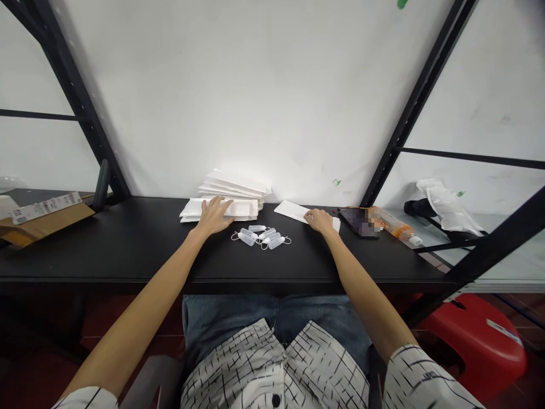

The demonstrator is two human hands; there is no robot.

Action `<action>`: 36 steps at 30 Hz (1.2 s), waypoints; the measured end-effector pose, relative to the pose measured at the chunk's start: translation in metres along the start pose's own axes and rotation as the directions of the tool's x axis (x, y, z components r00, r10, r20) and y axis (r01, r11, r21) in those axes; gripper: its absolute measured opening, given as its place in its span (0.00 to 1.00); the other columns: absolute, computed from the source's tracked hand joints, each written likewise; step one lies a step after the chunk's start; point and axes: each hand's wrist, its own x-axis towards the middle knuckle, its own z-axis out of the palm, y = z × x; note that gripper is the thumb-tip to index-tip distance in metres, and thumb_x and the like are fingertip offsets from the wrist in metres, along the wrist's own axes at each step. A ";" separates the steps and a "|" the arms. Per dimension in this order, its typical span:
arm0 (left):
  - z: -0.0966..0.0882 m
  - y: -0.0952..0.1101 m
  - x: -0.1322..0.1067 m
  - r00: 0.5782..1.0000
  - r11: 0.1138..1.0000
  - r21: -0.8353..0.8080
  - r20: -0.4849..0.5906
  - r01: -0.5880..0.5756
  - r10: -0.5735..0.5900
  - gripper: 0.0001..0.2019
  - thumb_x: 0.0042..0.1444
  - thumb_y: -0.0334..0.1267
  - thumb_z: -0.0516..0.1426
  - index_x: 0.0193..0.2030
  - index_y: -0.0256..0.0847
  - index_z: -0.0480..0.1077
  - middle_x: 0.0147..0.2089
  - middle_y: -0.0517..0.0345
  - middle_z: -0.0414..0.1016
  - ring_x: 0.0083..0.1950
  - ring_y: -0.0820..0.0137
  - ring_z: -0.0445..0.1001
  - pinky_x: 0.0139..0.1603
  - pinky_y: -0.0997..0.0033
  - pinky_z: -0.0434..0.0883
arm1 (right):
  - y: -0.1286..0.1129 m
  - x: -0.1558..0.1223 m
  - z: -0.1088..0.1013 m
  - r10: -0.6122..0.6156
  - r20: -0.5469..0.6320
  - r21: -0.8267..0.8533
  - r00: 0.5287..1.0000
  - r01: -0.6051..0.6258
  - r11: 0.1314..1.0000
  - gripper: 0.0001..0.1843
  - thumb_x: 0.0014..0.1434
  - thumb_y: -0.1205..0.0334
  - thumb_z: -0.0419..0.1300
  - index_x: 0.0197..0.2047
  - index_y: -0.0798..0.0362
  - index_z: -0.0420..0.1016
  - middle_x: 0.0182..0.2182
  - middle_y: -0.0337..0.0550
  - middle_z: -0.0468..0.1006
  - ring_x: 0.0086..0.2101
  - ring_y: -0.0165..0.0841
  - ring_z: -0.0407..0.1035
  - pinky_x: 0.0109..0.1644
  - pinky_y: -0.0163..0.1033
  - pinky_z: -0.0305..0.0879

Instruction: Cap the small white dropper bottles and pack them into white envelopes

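My left hand (215, 215) lies with fingers spread on a pile of white padded envelopes (246, 209). Behind it, more white envelopes (232, 183) are fanned in a stack against the wall. My right hand (319, 220) has its fingers bent together on a flat white paper strip (290, 209), which lies slantwise on the table; the hand covers the strip's middle. Between my hands, nearer to me, sits a cluster of several small clear squeeze bottles (268, 234) with thin looped straps.
On the black table (128, 244), a dark phone-like device (357, 221) and an orange-labelled bottle (398, 228) lie at the right. An opened cardboard box (46, 218) is far left. Black frame posts (415, 102) rise at both sides. A red stool (477, 341) stands low right.
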 end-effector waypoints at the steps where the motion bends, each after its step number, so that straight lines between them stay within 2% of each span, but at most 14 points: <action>1: -0.001 0.000 0.000 1.000 1.000 -0.008 -0.002 0.002 -0.002 0.27 0.56 0.45 0.57 0.63 0.44 0.64 0.65 0.39 0.62 0.68 0.49 0.57 0.65 0.36 0.51 | 0.000 0.000 0.001 -0.004 0.002 0.005 1.000 0.004 1.000 0.19 0.64 0.49 0.55 0.52 0.47 0.79 0.49 0.53 0.79 0.51 0.46 0.72 0.51 0.45 0.64; 4: -0.006 0.004 -0.001 0.999 0.999 -0.032 -0.033 -0.002 0.001 0.26 0.57 0.43 0.56 0.62 0.44 0.65 0.64 0.40 0.63 0.67 0.49 0.58 0.65 0.37 0.52 | 0.001 0.003 0.003 -0.013 0.015 0.012 1.000 0.013 1.000 0.25 0.59 0.43 0.59 0.53 0.48 0.78 0.50 0.54 0.78 0.52 0.47 0.71 0.51 0.45 0.64; 6: -0.011 0.012 0.000 0.995 0.997 -0.063 -0.088 -0.048 0.042 0.23 0.58 0.42 0.55 0.61 0.43 0.66 0.64 0.41 0.64 0.66 0.50 0.60 0.65 0.39 0.53 | 0.002 0.005 0.004 -0.018 0.013 0.000 1.000 0.018 1.000 0.24 0.59 0.44 0.60 0.53 0.48 0.78 0.50 0.53 0.78 0.52 0.47 0.71 0.51 0.45 0.65; 10: -0.021 0.046 0.002 0.953 0.954 -0.144 -0.189 -0.264 0.236 0.19 0.60 0.42 0.53 0.56 0.44 0.70 0.62 0.45 0.66 0.66 0.52 0.61 0.66 0.43 0.54 | 0.001 0.006 0.007 -0.042 0.000 -0.031 0.999 0.042 0.999 0.20 0.63 0.49 0.57 0.52 0.48 0.79 0.48 0.53 0.79 0.50 0.47 0.72 0.50 0.45 0.65; 13: -0.027 0.073 0.001 0.918 0.910 -0.204 -0.247 -0.362 0.310 0.15 0.62 0.42 0.52 0.52 0.43 0.73 0.59 0.47 0.70 0.63 0.55 0.65 0.64 0.47 0.59 | -0.001 0.004 0.007 -0.048 -0.021 -0.047 0.999 0.047 0.998 0.18 0.64 0.51 0.56 0.52 0.48 0.79 0.47 0.55 0.79 0.49 0.47 0.73 0.49 0.44 0.65; 15: -0.028 0.083 -0.001 0.903 0.886 -0.235 -0.269 -0.399 0.335 0.15 0.64 0.42 0.50 0.49 0.42 0.74 0.57 0.47 0.71 0.62 0.57 0.67 0.63 0.50 0.62 | -0.003 0.002 0.006 -0.047 -0.036 -0.053 0.998 0.045 0.998 0.19 0.66 0.52 0.54 0.52 0.49 0.80 0.47 0.56 0.79 0.49 0.47 0.73 0.49 0.44 0.65; 20: -0.028 0.087 -0.010 0.898 0.862 -0.267 -0.216 -0.431 0.383 0.18 0.65 0.47 0.49 0.52 0.40 0.73 0.55 0.46 0.73 0.59 0.58 0.69 0.61 0.53 0.64 | -0.002 0.002 0.004 -0.015 -0.064 -0.008 0.998 0.015 1.000 0.20 0.67 0.52 0.52 0.52 0.47 0.80 0.47 0.56 0.79 0.49 0.48 0.73 0.48 0.44 0.65; 24: -0.027 0.094 -0.014 0.869 0.823 -0.279 -0.170 -0.494 0.464 0.30 0.57 0.57 0.56 0.60 0.40 0.68 0.59 0.42 0.70 0.62 0.52 0.67 0.62 0.49 0.63 | 0.001 0.005 0.004 0.039 -0.072 0.057 0.997 -0.035 0.998 0.21 0.67 0.50 0.50 0.54 0.45 0.79 0.47 0.53 0.79 0.49 0.46 0.73 0.48 0.43 0.65; 27: -0.029 0.099 -0.016 0.840 0.789 -0.288 -0.150 -0.542 0.522 0.37 0.52 0.61 0.59 0.63 0.41 0.66 0.60 0.40 0.69 0.62 0.50 0.66 0.63 0.48 0.62 | 0.001 0.006 0.002 0.052 -0.098 0.085 0.994 -0.044 0.995 0.20 0.68 0.52 0.49 0.53 0.46 0.79 0.46 0.51 0.80 0.49 0.45 0.72 0.48 0.42 0.63; 29: -0.030 0.097 -0.015 0.846 0.795 -0.291 -0.146 -0.532 0.513 0.38 0.51 0.62 0.60 0.64 0.42 0.65 0.60 0.41 0.69 0.62 0.49 0.66 0.63 0.48 0.62 | 0.000 0.005 -0.001 0.070 -0.143 0.101 0.987 -0.056 0.993 0.21 0.69 0.53 0.48 0.52 0.47 0.79 0.45 0.52 0.80 0.47 0.44 0.72 0.46 0.41 0.63; 32: -0.033 0.088 -0.012 0.904 0.849 -0.314 -0.189 -0.425 0.383 0.32 0.56 0.58 0.57 0.63 0.43 0.65 0.60 0.44 0.69 0.62 0.52 0.66 0.62 0.50 0.64 | -0.003 0.002 -0.010 0.083 -0.271 0.125 0.959 -0.050 0.991 0.22 0.70 0.54 0.46 0.50 0.50 0.79 0.44 0.53 0.80 0.45 0.44 0.72 0.43 0.40 0.61; 34: -0.036 0.080 -0.009 0.933 0.879 -0.336 -0.241 -0.337 0.266 0.26 0.62 0.54 0.53 0.63 0.43 0.65 0.59 0.45 0.69 0.61 0.55 0.67 0.60 0.53 0.66 | -0.008 -0.002 -0.016 0.027 -0.359 0.131 0.933 0.021 0.991 0.23 0.70 0.55 0.44 0.49 0.51 0.79 0.44 0.51 0.80 0.44 0.43 0.72 0.42 0.39 0.60; 36: -0.039 0.074 -0.006 0.936 0.904 -0.328 -0.308 -0.273 0.171 0.24 0.64 0.51 0.52 0.63 0.42 0.64 0.58 0.45 0.69 0.60 0.56 0.67 0.60 0.54 0.66 | -0.017 -0.008 -0.021 -0.084 -0.416 0.118 0.905 0.145 0.982 0.22 0.71 0.56 0.43 0.48 0.51 0.79 0.46 0.49 0.80 0.45 0.41 0.71 0.43 0.38 0.59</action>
